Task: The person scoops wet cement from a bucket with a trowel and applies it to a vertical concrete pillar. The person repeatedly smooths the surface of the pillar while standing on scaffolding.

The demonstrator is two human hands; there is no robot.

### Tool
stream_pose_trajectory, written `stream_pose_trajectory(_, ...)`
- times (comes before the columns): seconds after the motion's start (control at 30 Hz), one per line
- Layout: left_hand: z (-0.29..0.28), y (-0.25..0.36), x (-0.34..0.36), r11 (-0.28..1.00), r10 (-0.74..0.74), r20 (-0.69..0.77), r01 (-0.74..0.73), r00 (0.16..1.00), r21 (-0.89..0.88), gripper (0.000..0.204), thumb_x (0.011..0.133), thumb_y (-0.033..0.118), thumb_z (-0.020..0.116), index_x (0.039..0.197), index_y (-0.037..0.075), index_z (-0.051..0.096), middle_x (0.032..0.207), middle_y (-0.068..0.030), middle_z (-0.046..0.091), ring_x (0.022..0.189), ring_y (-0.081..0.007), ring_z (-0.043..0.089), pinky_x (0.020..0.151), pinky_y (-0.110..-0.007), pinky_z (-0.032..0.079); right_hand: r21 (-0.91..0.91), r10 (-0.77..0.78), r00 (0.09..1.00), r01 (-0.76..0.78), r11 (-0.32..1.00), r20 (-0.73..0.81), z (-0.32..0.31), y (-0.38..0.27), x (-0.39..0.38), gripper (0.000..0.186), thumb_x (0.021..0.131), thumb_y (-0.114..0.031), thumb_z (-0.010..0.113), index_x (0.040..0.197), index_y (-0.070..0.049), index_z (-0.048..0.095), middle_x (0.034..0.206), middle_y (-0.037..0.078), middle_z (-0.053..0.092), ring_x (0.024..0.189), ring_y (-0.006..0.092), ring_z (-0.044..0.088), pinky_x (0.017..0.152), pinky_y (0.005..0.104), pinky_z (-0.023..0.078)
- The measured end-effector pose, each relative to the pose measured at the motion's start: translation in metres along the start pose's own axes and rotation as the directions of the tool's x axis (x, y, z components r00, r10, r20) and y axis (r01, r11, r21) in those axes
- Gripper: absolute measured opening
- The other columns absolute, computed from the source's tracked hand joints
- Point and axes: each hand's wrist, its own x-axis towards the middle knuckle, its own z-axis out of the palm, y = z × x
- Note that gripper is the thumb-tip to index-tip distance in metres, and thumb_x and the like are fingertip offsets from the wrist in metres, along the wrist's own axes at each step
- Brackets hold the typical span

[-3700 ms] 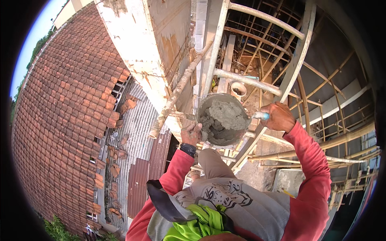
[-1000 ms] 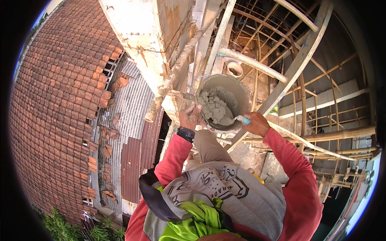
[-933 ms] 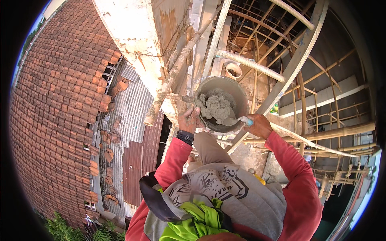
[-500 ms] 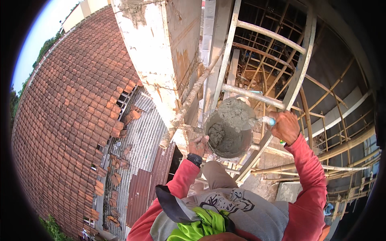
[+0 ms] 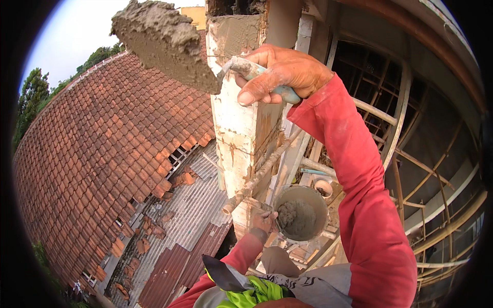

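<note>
My right hand (image 5: 287,74) is raised in front of me, closed around the blue-grey handle of a trowel (image 5: 247,69). A thick heap of wet grey mortar (image 5: 162,43) covers the blade, which points left. Lower down, my left hand (image 5: 264,222) grips the rim of a bucket (image 5: 323,226); some of its fingers are hard to make out. More wet mortar (image 5: 298,215) lies inside the bucket. Beyond the trowel stands a tall pillar (image 5: 236,118), pale and patchy, with a fresh grey patch near its top.
A bamboo pole (image 5: 262,172) juts out beside the pillar. To the right are a ladder (image 5: 398,118) and bamboo scaffolding (image 5: 447,220). A small round container (image 5: 323,188) sits behind the bucket. Left lie a tiled roof (image 5: 113,164) and corrugated sheets (image 5: 192,205) far below.
My right hand has lifted the mortar-loaded trowel from over the bucket, up and left to the pillar's upper part. My left hand stays at the bucket. The view has tilted upward.
</note>
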Motion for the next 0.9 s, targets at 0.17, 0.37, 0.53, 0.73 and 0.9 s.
stream_pose_trajectory(0.17,0.003,-0.019,0.018,0.995,0.088,0.051,-0.091,0.995,0.045,0.037,0.097,0.034,0.078,0.091,-0.003,0.074,0.063,-0.0050,0.064,0.053,-0.0152,0.065,0.048,-0.031,0.054,0.522,0.172,0.948,-0.008,0.853,-0.267,-0.084,0.047,0.041,0.021,0.089,-0.007,0.082,0.100,-0.001,0.066,0.073,0.001,0.062,0.056,0.0016,0.051,0.044,0.0170,0.036)
stream_pose_trajectory(0.37,-0.004,-0.040,0.017,0.999,0.045,0.000,-0.045,0.999,-0.029,0.035,0.099,0.035,0.075,0.097,0.000,0.071,0.065,-0.0024,0.062,0.051,-0.0120,0.063,0.045,-0.029,0.056,0.399,0.358,0.789,-0.158,0.903,-0.499,0.000,0.100,-0.118,0.020,0.085,-0.011,0.083,0.092,-0.004,0.066,0.065,-0.003,0.053,0.049,0.0046,0.046,0.042,0.0209,0.033)
stream_pose_trajectory(0.53,0.004,-0.058,0.035,0.995,0.101,0.102,-0.101,0.990,-0.007,0.049,0.095,0.042,0.076,0.101,-0.006,0.072,0.065,-0.0057,0.062,0.056,-0.0124,0.059,0.053,-0.034,0.051,-0.180,0.489,0.609,-0.722,0.668,-0.625,0.040,0.178,-0.260,0.028,0.092,-0.023,0.074,0.107,-0.001,0.065,0.075,0.005,0.061,0.068,0.0243,0.060,0.066,0.0414,0.049)
stream_pose_trajectory(0.73,-0.010,-0.032,0.023,0.998,-0.004,0.104,0.010,0.995,-0.056,0.042,0.097,0.032,0.079,0.115,-0.006,0.071,0.077,-0.0016,0.064,0.069,-0.0063,0.059,0.056,-0.026,0.052,-0.813,0.556,0.668,-0.582,-0.024,-0.495,0.113,0.262,-0.286,0.023,0.094,-0.020,0.064,0.113,-0.010,0.072,0.094,0.015,0.074,0.088,0.0333,0.073,0.070,0.0478,0.053)
stream_pose_trajectory(0.9,0.000,-0.006,0.020,0.992,0.072,0.152,-0.054,0.986,-0.118,0.030,0.101,0.030,0.072,0.103,0.000,0.070,0.075,0.0007,0.062,0.055,-0.0076,0.060,0.049,-0.026,0.056,-0.969,0.602,0.795,-0.196,0.148,-0.069,0.184,0.339,-0.247,0.018,0.092,-0.018,0.060,0.096,-0.006,0.072,0.080,0.017,0.070,0.083,0.0325,0.073,0.066,0.0459,0.053)
